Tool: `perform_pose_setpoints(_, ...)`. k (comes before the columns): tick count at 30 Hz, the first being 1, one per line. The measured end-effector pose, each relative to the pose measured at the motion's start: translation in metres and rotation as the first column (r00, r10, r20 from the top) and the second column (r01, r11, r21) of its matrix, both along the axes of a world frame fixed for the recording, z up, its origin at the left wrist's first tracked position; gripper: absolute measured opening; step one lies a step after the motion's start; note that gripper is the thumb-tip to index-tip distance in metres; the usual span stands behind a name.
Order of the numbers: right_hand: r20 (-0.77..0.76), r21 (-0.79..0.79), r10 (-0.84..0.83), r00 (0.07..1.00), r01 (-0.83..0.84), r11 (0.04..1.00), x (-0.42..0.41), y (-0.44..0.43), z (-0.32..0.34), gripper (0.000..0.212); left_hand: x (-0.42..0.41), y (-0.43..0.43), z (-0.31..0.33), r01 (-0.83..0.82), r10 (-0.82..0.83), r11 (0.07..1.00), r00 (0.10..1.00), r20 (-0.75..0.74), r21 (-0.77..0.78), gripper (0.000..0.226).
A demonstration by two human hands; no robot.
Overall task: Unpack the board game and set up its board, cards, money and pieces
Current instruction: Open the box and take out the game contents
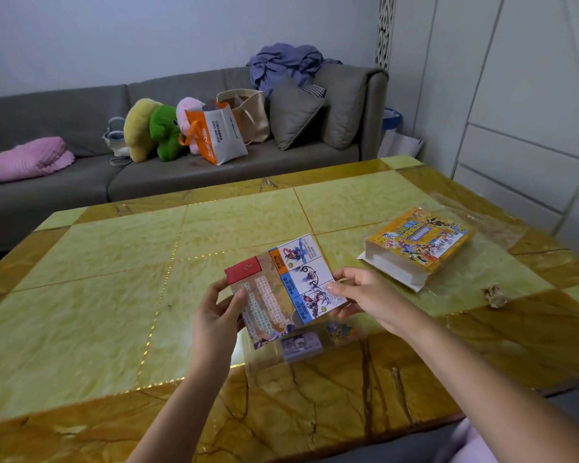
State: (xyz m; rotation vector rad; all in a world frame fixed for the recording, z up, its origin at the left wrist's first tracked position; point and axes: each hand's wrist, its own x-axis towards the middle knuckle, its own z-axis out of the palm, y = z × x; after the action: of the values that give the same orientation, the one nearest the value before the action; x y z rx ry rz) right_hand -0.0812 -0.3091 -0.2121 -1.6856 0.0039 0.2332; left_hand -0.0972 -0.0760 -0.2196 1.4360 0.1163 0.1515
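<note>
A folded paper game board [283, 289], printed with coloured squares and text, is held above the table between both hands. My left hand [219, 315] grips its left edge, thumb on top. My right hand [358, 292] pinches its right edge. Under the board lies a clear plastic packet [301, 345] with purple play money and cards inside. The yellow game box [418, 245] lies on its side at the right, its open white end facing me.
The green and amber marble table [114, 279] fills the view. A crumpled scrap [495, 295] lies near its right edge. Clear wrapping [465, 208] lies behind the box. A grey sofa [181, 175] with bags, plush toys and cushions stands beyond the table.
</note>
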Motion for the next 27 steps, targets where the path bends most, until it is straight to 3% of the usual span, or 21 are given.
perform_pose_setpoints(4,0.010,0.095,-0.092,0.996,0.091,0.991,0.004,-0.005,0.002,0.008,0.010,-0.006,0.005,0.056,-0.056,0.998,0.998,-0.030,-0.006,0.042)
perform_pose_setpoints(8,-0.002,0.292,-0.127,0.992,0.122,0.949,0.005,-0.006,0.003,0.008,0.019,-0.004,0.014,0.186,-0.182,0.982,0.978,-0.107,0.031,0.021)
perform_pose_setpoints(10,0.029,0.288,-0.114,0.993,0.101,0.952,0.006,-0.007,0.002,0.013,0.025,0.003,0.018,0.141,-0.141,0.990,0.985,-0.100,0.000,0.015)
perform_pose_setpoints(13,0.226,-0.157,-0.021,0.974,0.058,0.986,0.005,-0.006,-0.004,0.019,0.035,0.024,0.019,-0.044,0.034,0.995,0.992,-0.119,-0.084,0.014)
perform_pose_setpoints(16,0.298,-0.496,0.195,0.935,-0.024,0.868,0.000,0.006,-0.008,0.039,0.043,0.053,0.010,-0.213,0.207,0.977,0.961,-0.183,-0.015,0.020)
perform_pose_setpoints(18,0.245,-0.610,0.347,0.905,-0.134,0.781,0.001,0.016,-0.010,0.059,0.047,0.077,-0.003,-0.300,0.313,0.950,0.922,-0.227,0.090,0.025)
perform_pose_setpoints(21,0.192,-0.707,0.445,0.875,-0.191,0.681,0.002,0.024,-0.016,0.074,0.054,0.109,-0.024,-0.299,0.462,0.829,0.842,-0.278,0.473,0.024)
perform_pose_setpoints(22,0.204,-0.732,0.440,0.874,-0.162,0.662,0.003,0.024,-0.018,0.073,0.055,0.113,-0.025,-0.266,0.501,0.768,0.816,-0.288,0.583,0.025)
perform_pose_setpoints(24,0.240,-0.790,0.438,0.866,-0.087,0.606,0.002,0.021,-0.017,0.067,0.055,0.115,-0.028,-0.207,0.532,0.667,0.805,-0.263,0.716,0.049)
perform_pose_setpoints(26,0.245,-0.862,0.495,0.834,-0.047,0.505,0.001,0.021,-0.014,0.058,0.048,0.105,-0.022,-0.220,0.550,0.541,0.823,-0.143,0.812,0.069)
perform_pose_setpoints(27,0.242,-0.888,0.528,0.814,-0.034,0.458,0.002,0.022,-0.013,0.053,0.043,0.098,-0.016,-0.236,0.520,0.474,0.852,-0.054,0.848,0.066)
